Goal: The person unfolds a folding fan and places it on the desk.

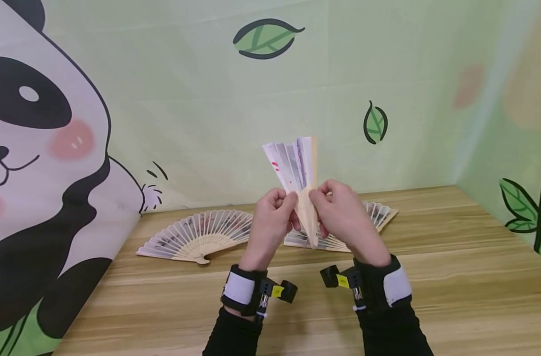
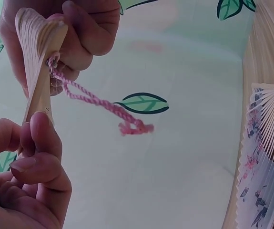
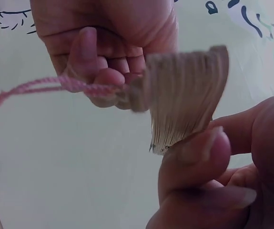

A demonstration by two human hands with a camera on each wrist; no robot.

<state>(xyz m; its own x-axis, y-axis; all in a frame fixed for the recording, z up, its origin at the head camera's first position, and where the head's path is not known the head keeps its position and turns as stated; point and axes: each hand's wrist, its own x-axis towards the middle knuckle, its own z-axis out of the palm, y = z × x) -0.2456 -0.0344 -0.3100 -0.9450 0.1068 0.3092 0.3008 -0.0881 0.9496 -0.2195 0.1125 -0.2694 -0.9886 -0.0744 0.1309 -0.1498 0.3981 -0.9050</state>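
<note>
Between both hands a folding fan [image 1: 295, 165] is held up, its white pleated leaf spread only a little and its pivot end pointing down. My left hand [image 1: 272, 220] pinches the left side of its ribs between thumb and fingers. On the opposite side my right hand [image 1: 343, 212] grips the ribs in the same way. A pink twisted cord [image 2: 98, 101] hangs from the pivot of the fan. In the right wrist view the stacked wooden ribs [image 3: 187, 90] bunch tightly together, with the fingertips of my right hand [image 3: 208, 191] against them.
A spread fan [image 1: 199, 235] with a floral leaf lies on the wooden table [image 1: 172, 306] at the left. Another spread fan [image 1: 379, 215] lies behind the hands, partly hidden by them. A pale green backdrop [image 1: 199, 99] with a panda and leaves stands behind the table.
</note>
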